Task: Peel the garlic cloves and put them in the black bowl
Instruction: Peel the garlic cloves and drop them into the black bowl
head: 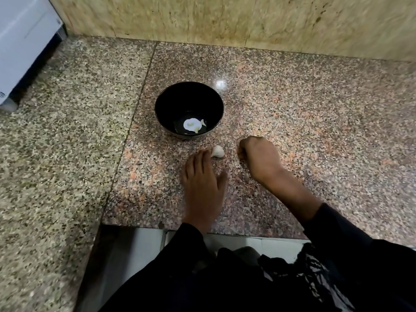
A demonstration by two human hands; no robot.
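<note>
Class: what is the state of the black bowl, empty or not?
Not empty. The bowl stands upright on the counter, with a few pale garlic pieces at its bottom.

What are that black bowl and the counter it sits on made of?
The bowl looks like glazed ceramic or perhaps glossy plastic: its smooth black inside mirrors a bright light patch. The counter appears to be polished granite: speckled pink, grey and black grain, with a sharp glare spot beside the bowl.

bowl (167,102): glossy black
peeled cloves (195,126): pale cream
garlic piece (218,152): off-white
countertop (292,104): speckled pink, grey and black granite
wall (225,16): mottled yellow-tan stone
sleeves (333,228): black
appliance (22,37): white
</note>
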